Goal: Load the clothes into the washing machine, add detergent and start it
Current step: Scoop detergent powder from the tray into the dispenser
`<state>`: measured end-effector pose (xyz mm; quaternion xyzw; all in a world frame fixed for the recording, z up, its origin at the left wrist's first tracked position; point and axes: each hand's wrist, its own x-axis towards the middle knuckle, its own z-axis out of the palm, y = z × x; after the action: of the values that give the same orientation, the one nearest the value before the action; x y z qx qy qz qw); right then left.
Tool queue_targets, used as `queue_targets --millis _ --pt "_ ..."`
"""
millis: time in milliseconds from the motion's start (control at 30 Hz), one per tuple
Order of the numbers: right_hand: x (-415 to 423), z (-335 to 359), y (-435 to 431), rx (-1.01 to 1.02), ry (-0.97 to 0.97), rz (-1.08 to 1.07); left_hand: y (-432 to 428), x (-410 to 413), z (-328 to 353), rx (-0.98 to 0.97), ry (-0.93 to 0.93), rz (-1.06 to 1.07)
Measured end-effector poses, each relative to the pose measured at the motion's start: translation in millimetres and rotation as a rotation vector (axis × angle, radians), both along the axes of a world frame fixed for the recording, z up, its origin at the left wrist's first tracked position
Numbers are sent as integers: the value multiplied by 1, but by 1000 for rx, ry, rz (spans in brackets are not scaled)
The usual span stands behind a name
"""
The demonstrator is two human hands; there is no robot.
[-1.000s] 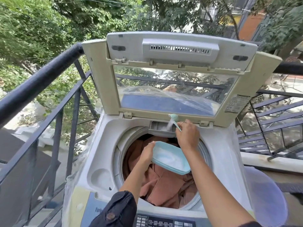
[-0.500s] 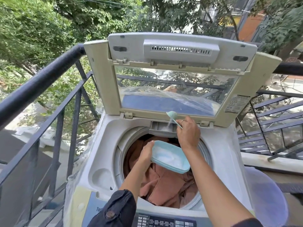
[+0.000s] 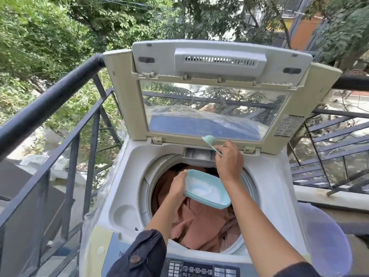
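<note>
A white top-loading washing machine (image 3: 127, 176) stands in front of me with its lid (image 3: 219, 62) raised. Rust-brown clothes (image 3: 199, 222) fill the drum. My left hand (image 3: 178, 185) holds a light blue tub of white detergent powder (image 3: 207, 188) over the drum. My right hand (image 3: 229, 161) pinches the handle of a small green scoop (image 3: 209, 139), whose tilted bowl sits just above the detergent drawer (image 3: 197, 154) at the drum's back rim. White powder lies in that drawer.
The control panel (image 3: 199, 270) runs along the machine's near edge. A black metal railing (image 3: 50, 104) borders the left side and continues behind the lid. A pale purple basin (image 3: 329, 242) sits at the right. Trees lie beyond.
The scoop in my right hand has risen slightly above the drawer, and no powder stream falls from it now. The tub has stayed over the drum.
</note>
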<state>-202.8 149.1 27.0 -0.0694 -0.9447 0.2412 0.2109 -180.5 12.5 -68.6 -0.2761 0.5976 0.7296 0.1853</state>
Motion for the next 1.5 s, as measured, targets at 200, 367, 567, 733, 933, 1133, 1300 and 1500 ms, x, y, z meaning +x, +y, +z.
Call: queue_targets --millis 200,367,567,733,933,1133,1300,1500 --pt "2 2 5 -162 -114 -16 4 1 9 -15 17 26" --pt "16 2 18 -182 -187 166 12 -13 -45 -160 56 -3" --pt "35 -6 31 -143 -277 294 28 -2 -3 -291 126 40" --pt "47 -14 42 -124 -322 228 39 12 40 -279 149 107" --pt "60 -18 72 -297 -276 -158 58 18 55 -322 186 91" --pt "83 -17 112 -444 -348 -309 96 23 72 -353 187 100" --pt "106 -10 159 -528 -313 -384 140 42 80 -417 239 41" --pt "150 0 240 -582 -244 -448 220 79 89 -441 297 39"
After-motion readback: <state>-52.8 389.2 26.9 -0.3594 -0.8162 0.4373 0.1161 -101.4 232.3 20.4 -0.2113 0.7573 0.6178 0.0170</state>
